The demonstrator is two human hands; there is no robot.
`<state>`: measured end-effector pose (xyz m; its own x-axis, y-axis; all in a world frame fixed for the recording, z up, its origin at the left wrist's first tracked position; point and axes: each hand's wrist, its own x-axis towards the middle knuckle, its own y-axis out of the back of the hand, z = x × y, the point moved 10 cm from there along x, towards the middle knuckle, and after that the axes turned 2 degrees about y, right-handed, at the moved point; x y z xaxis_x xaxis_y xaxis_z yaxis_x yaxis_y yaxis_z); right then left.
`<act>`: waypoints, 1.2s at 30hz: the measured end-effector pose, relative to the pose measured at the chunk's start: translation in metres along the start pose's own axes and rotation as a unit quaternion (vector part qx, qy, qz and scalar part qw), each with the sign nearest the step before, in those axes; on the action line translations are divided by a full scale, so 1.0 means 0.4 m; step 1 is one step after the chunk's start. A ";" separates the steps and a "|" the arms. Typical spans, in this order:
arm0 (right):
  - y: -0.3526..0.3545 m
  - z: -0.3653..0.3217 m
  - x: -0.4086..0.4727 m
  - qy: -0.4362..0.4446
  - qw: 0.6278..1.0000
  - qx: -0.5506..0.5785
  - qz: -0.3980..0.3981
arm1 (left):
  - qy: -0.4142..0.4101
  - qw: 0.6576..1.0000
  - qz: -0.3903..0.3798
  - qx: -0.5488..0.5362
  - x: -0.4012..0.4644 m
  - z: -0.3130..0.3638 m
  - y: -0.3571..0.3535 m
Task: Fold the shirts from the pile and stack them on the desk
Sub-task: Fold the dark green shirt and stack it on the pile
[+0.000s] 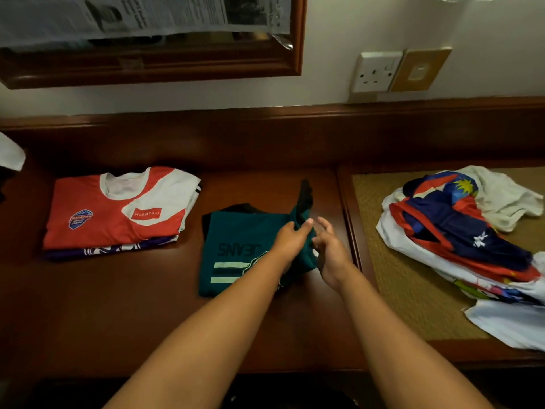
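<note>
A teal shirt printed "JEANS" lies partly folded in the middle of the dark wooden desk. My left hand grips its right side, where a sleeve sticks up toward the wall. My right hand is just to the right of that fold with fingers spread, touching the cloth's edge. On the left sits a stack of folded shirts, a red and white one on top of a purple one. The unfolded pile of white, blue and red shirts lies on the right.
The pile rests on a woven mat set into the desk's right section. A raised wooden back ledge runs along the wall, with a power socket above it. A framed mirror hangs at upper left. A white cloth shows at the left edge.
</note>
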<state>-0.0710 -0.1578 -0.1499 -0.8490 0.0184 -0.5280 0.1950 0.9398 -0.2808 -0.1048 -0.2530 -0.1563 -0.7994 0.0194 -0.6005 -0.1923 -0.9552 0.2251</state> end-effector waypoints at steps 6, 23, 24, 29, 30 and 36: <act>0.037 0.049 -0.022 -0.015 0.991 0.129 0.000 | 0.024 0.999 0.042 -0.012 0.030 -0.042 0.034; 0.122 0.215 -0.012 -0.142 0.986 0.036 0.076 | -0.143 0.947 -0.041 -0.285 -0.255 0.264 0.226; 0.125 0.205 -0.009 -0.125 0.988 0.040 0.082 | -0.154 0.941 -0.036 -0.299 -0.269 0.262 0.276; 0.193 0.173 0.048 -0.010 0.993 -0.002 0.115 | -0.077 0.955 0.088 -0.274 -0.210 0.023 0.511; 0.185 0.157 0.025 -0.008 0.993 -0.021 0.118 | -0.040 0.961 0.109 -0.250 -0.186 -0.059 0.537; 0.191 0.198 -0.019 -0.063 0.950 -0.268 0.147 | 0.095 0.981 0.166 -0.023 -0.092 -0.446 0.589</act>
<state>-0.0109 -0.1131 -0.2308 -0.7244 0.2985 -0.6214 0.1092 0.9397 0.3242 -0.0191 -0.5313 -0.2183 -0.6920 -0.3467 -0.6331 0.0903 -0.9118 0.4007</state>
